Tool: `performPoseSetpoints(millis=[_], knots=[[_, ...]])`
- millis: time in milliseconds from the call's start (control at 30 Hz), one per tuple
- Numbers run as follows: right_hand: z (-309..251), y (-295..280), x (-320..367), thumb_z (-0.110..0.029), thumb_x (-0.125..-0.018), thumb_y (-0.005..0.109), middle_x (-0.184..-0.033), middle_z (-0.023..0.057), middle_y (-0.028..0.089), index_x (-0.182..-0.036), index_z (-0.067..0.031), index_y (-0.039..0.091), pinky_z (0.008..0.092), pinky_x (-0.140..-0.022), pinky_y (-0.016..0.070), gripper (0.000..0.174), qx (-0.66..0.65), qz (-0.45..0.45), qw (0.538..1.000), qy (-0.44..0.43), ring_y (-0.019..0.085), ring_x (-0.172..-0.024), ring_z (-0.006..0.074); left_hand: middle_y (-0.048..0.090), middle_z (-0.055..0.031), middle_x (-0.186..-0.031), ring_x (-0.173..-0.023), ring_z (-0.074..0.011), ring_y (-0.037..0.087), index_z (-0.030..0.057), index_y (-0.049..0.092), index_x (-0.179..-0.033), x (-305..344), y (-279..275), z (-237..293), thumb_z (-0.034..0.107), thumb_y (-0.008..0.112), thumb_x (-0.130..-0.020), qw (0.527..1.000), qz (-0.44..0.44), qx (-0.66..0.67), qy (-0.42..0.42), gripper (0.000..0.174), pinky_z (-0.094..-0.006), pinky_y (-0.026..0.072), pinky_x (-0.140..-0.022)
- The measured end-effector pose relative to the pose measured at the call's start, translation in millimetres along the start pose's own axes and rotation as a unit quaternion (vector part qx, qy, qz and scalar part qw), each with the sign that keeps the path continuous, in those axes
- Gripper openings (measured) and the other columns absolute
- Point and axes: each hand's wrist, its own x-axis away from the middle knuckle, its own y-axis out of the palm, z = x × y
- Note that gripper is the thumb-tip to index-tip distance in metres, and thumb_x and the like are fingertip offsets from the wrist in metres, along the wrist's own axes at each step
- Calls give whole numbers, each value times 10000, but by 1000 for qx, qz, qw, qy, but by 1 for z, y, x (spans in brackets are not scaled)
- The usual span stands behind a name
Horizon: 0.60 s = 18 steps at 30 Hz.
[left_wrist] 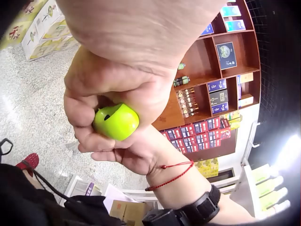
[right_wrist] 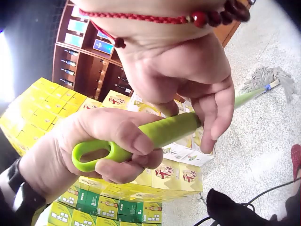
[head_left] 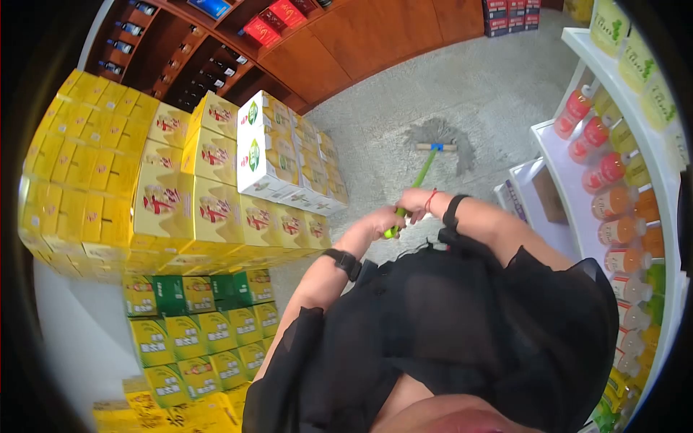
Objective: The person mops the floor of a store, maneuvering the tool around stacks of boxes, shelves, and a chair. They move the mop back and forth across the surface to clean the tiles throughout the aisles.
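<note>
A mop with a green handle (head_left: 425, 169) slants away from the body, its grey strand head (head_left: 463, 149) spread on the floor around a blue clamp. The left hand (head_left: 382, 220) grips the looped top end, fingers curled round it; the left wrist view shows the rounded green end (left_wrist: 120, 123) in that fist (left_wrist: 113, 84). Just below it on the handle, the right hand (head_left: 416, 201) has its fingers curled round the pole. In the right wrist view the green grip (right_wrist: 174, 131) runs from the left hand (right_wrist: 122, 136) to the right hand (right_wrist: 188, 70).
Stacked yellow cartons (head_left: 86, 159) and white boxes (head_left: 268, 155) stand on the left. A white shelf (head_left: 628, 94) with bottles curves along the right. Wooden cabinets (head_left: 375, 43) line the back, with red boxes (head_left: 511, 18) beside them. Grey speckled floor (head_left: 375, 108) lies between.
</note>
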Motion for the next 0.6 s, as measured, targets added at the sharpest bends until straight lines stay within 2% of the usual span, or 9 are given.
performPoseSetpoints(millis=[100,267,333,367,433,467,600], knots=[[-7,-44,-23,-301,-839,457,-849,180,609,-892,79,568,327,-511,533,400,-59,6,998,-5,649,-662,278,508,-63,-743,-541,-140,504,22,496,-984,-20,-29,37,21,587,-661,999,-29,-34,-28,336,-260,429,-463],[-11,-108,-46,-286,-855,432,-894,200,595,-965,104,536,333,-529,537,418,-76,11,997,-8,645,-705,303,518,-55,-705,-539,-139,526,24,499,-989,-72,-60,87,46,588,-664,998,-26,-52,-11,337,-257,430,-445],[0,-133,-69,-293,-842,460,-933,181,584,-1036,38,530,324,-475,525,389,-105,-35,994,0,649,-632,255,528,-62,-700,-537,-141,543,30,501,-1015,-84,-65,99,83,582,-670,997,-50,-55,12,359,-266,436,-443],[5,-137,-75,-293,-842,460,-933,181,584,-1036,38,530,324,-475,525,389,-110,-39,993,7,649,-632,255,528,-62,-700,-537,-141,543,30,501,-1015,-90,-66,106,83,582,-670,997,-57,-52,7,359,-266,436,-443],[1,-148,-70,-285,-854,434,-1024,205,552,-1080,52,497,336,-487,529,411,-163,24,986,8,648,-670,279,523,-64,-729,-555,-146,531,-4,498,-955,-99,-71,119,41,590,-678,997,-41,-68,-6,295,-255,443,-469],[-1,-157,-66,-308,-860,417,-1109,234,508,-1151,52,449,350,-527,535,464,-153,6,988,-3,645,-721,298,521,-65,-734,-553,-144,528,-4,497,-965,-102,-73,126,43,590,-683,998,-31,-58,-14,301,-250,442,-471],[-13,-181,-74,-342,-870,401,-1155,268,472,-1223,37,391,358,-609,535,519,-186,3,982,-4,638,-775,310,520,-66,-743,-555,-139,523,-8,493,-983,-124,-105,145,49,593,-686,996,-53,-71,-13,318,-249,446,-474]])
